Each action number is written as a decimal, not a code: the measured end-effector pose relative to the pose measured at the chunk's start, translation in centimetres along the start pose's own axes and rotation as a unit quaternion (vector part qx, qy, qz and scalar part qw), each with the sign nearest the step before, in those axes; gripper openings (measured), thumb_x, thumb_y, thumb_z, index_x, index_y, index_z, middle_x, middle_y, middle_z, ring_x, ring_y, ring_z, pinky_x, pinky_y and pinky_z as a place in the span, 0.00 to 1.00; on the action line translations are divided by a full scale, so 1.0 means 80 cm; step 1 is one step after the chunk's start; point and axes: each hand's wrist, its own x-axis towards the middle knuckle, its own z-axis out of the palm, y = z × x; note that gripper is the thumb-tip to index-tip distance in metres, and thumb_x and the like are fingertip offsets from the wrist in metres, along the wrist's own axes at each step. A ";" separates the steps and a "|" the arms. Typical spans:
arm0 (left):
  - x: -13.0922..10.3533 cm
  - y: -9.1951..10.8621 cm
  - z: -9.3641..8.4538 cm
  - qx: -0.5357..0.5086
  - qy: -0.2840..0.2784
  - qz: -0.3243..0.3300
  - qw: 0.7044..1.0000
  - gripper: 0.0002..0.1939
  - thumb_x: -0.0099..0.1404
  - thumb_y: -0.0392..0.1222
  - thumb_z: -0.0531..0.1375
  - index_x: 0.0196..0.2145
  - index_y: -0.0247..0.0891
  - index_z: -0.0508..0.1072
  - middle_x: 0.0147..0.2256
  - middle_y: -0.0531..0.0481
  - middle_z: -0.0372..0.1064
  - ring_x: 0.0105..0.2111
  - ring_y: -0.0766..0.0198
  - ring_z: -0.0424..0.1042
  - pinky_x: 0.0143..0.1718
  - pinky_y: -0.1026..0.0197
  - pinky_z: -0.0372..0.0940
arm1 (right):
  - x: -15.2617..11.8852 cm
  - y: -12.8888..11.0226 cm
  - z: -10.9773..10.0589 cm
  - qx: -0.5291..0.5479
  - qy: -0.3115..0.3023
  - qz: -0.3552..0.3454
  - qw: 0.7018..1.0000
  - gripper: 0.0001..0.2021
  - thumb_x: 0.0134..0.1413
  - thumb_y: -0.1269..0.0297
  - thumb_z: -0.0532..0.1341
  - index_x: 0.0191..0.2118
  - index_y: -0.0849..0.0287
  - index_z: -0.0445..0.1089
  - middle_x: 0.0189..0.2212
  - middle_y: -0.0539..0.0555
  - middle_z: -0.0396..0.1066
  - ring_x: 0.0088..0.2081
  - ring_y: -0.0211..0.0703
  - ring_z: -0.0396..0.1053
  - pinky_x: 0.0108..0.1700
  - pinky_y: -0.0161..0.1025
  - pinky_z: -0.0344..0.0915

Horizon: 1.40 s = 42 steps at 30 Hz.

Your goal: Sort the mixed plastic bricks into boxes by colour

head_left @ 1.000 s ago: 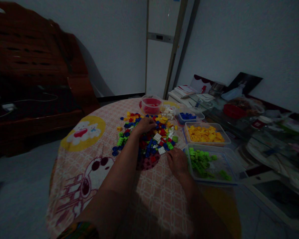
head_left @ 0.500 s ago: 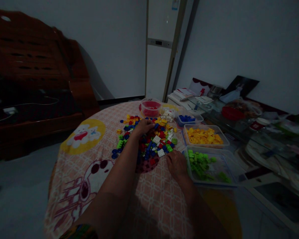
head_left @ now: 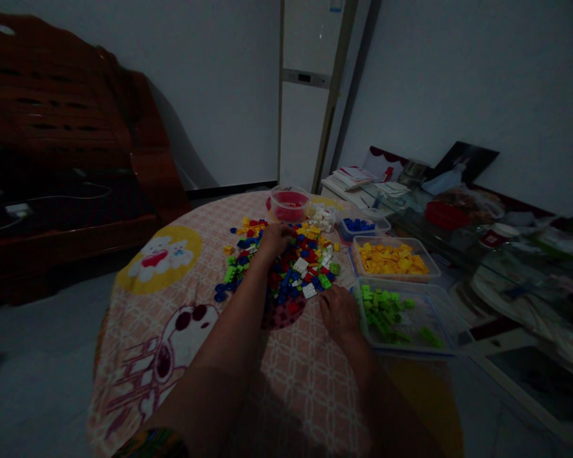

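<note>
While the mixed pile of red, blue, yellow, green and white plastic bricks (head_left: 289, 280) lies centrally, the left hand (head_left: 275, 240) reaches into its far side, fingers slightly more curled than half a second ago; whether they grip anything, I cannot tell. Unmoved at the near right edge, the right hand (head_left: 339, 312) is loosely bent, contents hidden. Picking through seems barely advanced: the clear plastic box of green bricks (head_left: 430, 308), right, looks unchanged. Beneath spreads a pink patterned tablecloth (head_left: 310, 381); far left stands a reddish-brown wooden bench (head_left: 52, 121).

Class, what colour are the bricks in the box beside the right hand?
The bricks are green, clearest in the head view.
</note>
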 end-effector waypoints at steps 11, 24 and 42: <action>-0.008 0.011 0.020 0.167 -0.026 0.053 0.984 0.19 0.61 0.32 0.56 0.48 0.38 0.79 0.48 0.40 0.73 0.51 0.53 0.70 0.54 0.57 0.64 | 0.000 0.000 -0.002 -0.006 0.003 -0.002 1.000 0.09 0.62 0.70 0.56 0.36 0.59 0.75 0.37 0.57 0.73 0.42 0.45 0.68 0.46 0.39 0.57; 0.000 -0.012 0.005 0.118 -0.034 0.011 0.992 0.16 0.58 0.33 0.60 0.44 0.39 0.80 0.42 0.47 0.79 0.44 0.57 0.75 0.50 0.60 0.66 | 0.001 -0.001 -0.001 -0.008 -0.012 0.010 1.000 0.09 0.61 0.70 0.57 0.37 0.58 0.75 0.38 0.57 0.73 0.42 0.45 0.68 0.46 0.39 0.57; -0.006 0.008 -0.002 0.112 -0.105 0.076 0.985 0.18 0.64 0.35 0.53 0.45 0.39 0.81 0.43 0.48 0.79 0.43 0.59 0.75 0.49 0.62 0.67 | 0.001 0.004 0.005 -0.002 0.002 -0.006 1.000 0.08 0.61 0.70 0.57 0.35 0.58 0.74 0.37 0.57 0.73 0.41 0.45 0.67 0.45 0.39 0.57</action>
